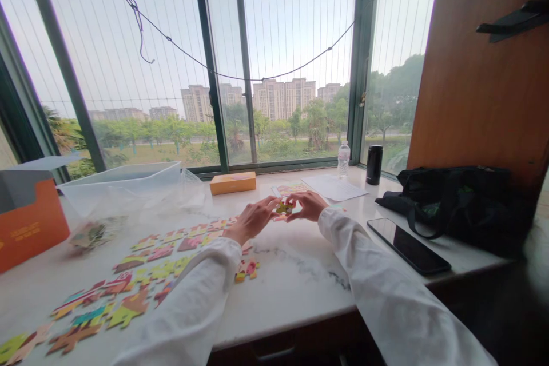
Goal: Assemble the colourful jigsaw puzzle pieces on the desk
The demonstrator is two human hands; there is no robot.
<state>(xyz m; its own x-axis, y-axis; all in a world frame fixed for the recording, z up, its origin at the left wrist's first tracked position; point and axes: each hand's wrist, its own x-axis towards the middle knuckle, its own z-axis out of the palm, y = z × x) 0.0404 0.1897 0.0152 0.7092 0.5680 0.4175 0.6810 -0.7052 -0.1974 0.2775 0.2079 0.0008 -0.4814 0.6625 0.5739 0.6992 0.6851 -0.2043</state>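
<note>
Between my two hands is a small yellow-green and brown puzzle piece (284, 207), raised just above the white tabletop. My left hand (254, 217) grips its left side with thumb and fingers. On the other side, my right hand (305, 206) has its fingers curved onto the right edge. A pinkish piece shows partly below it. Close to my left forearm lies a red and yellow puzzle piece (247, 270). Many colourful puzzle pieces (128, 307) spread over the table's left half, some covered by my left sleeve.
At the left stand an orange box (32, 223) and a translucent plastic bin (124, 180). Near the window are a small orange box (233, 183), paper sheets (338, 187), a water bottle (343, 159) and a black can (374, 164). A phone (407, 246) and black bag (454, 200) lie right.
</note>
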